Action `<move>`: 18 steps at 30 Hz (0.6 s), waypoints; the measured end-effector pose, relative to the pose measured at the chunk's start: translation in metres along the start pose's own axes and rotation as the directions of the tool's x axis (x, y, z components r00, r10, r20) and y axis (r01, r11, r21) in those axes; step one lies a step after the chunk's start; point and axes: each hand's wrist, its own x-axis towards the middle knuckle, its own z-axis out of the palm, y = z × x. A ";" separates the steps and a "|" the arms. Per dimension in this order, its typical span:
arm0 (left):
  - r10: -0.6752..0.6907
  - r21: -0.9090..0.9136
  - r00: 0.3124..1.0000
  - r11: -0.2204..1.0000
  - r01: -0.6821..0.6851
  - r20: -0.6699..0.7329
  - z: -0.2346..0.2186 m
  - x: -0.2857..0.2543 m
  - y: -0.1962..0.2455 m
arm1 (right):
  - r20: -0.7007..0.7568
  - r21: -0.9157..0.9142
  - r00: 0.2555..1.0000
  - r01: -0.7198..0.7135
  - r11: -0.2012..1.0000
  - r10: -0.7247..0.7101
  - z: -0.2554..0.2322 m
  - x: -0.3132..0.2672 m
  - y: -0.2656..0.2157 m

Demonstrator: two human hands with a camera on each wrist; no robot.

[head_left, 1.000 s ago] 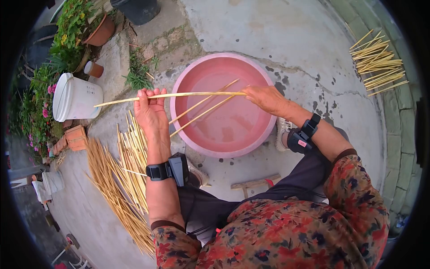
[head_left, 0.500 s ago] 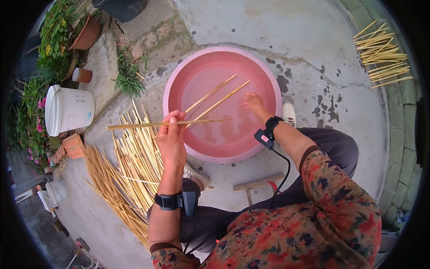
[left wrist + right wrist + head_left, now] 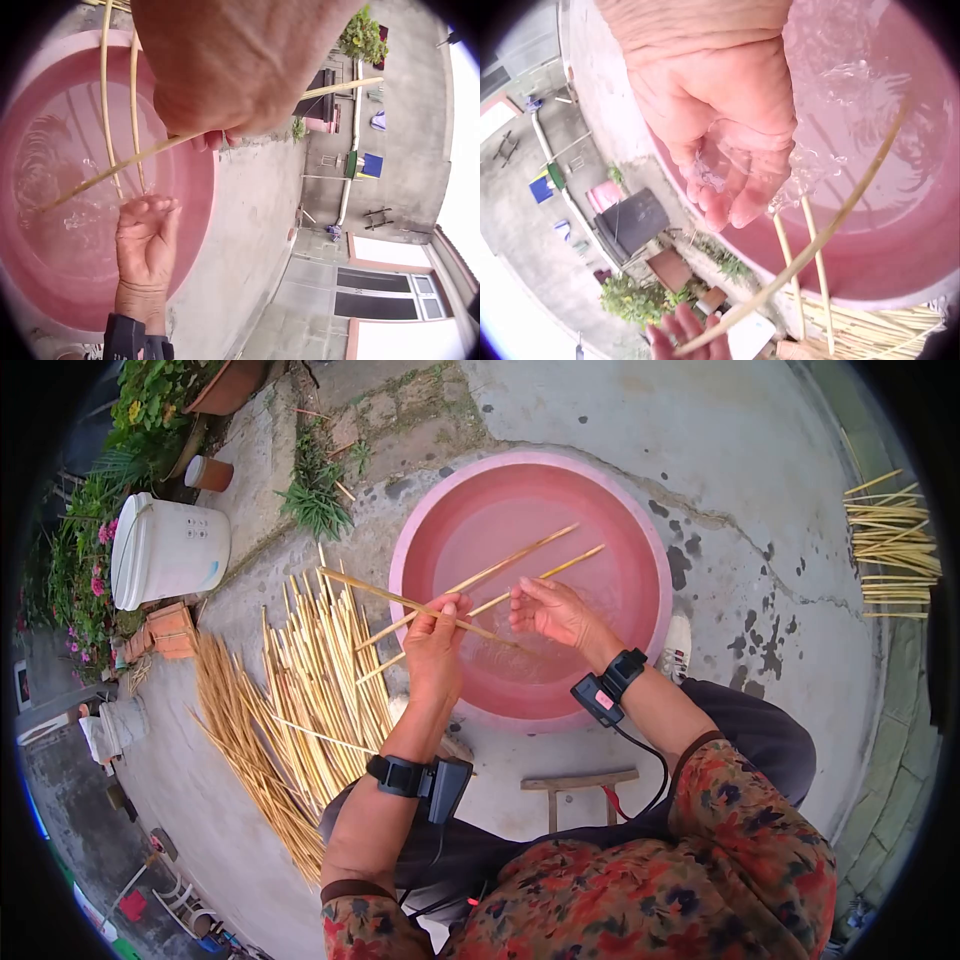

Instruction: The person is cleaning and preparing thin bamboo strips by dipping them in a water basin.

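Observation:
A long pale stalk [image 3: 375, 591] slants over the near left part of a pink basin [image 3: 630, 650] of water. My left hand [image 3: 433, 655] pinches it near its middle between thumb and fingers. Its far end reaches low over the rippling water in the left wrist view. My right hand [image 3: 558, 616] is over the basin, cupped palm-up with fingers loosely bent; water [image 3: 711, 178] glistens in its palm in the right wrist view. Two more stalks [image 3: 515, 565] lean across the basin's left rim, their ends inside it.
Left of the basin lie a heap of pale stalks [image 3: 315, 670] and thinner brown ones [image 3: 245, 750]. A white bucket [image 3: 175, 550], bricks [image 3: 170, 630] and potted plants line the left side. More stalks [image 3: 892, 545] lie far right. A low wooden stool [image 3: 575, 781] stands before my knees.
My right hand has let go of the stalk's end and dipped to the basin, now cupping water nearer the left hand. The left hand has tilted the stalk, its right end lower toward the water.

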 end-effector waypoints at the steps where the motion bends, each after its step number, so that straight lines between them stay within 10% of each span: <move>1: 0.009 -0.009 1.000 1.000 -0.009 0.000 0.000 0.003 -0.002 | 0.073 -0.064 0.997 0.042 0.997 -0.037 0.040 -0.008 -0.009; 3: -0.045 -0.007 0.996 0.999 0.045 0.073 0.003 0.011 -0.005 | 0.156 -0.148 0.984 0.107 0.983 -0.084 0.098 -0.016 -0.026; 5: 0.037 -0.107 0.990 0.994 -0.022 0.134 0.022 0.005 0.011 | 0.341 -0.718 0.910 0.415 0.559 -0.238 0.133 -0.023 -0.037; 9: 0.072 -0.180 0.972 0.983 -0.031 0.225 0.039 -0.004 0.031 | 0.427 -0.856 0.838 0.495 0.147 -0.339 0.157 -0.037 -0.052; 11: 0.081 0.050 0.966 0.994 -0.096 0.246 0.040 0.000 0.029 | 0.589 -0.808 0.691 0.499 -0.314 -0.418 0.167 -0.041 -0.057; 15: 0.172 0.210 0.948 0.950 -0.232 0.269 0.047 -0.012 0.022 | 0.517 -0.849 0.681 0.486 -0.207 -0.519 0.197 -0.040 -0.066; 18: 0.206 0.387 0.923 0.862 -0.329 0.325 0.046 -0.005 0.005 | 0.375 -0.924 0.813 0.364 -0.113 -0.446 0.199 -0.035 -0.073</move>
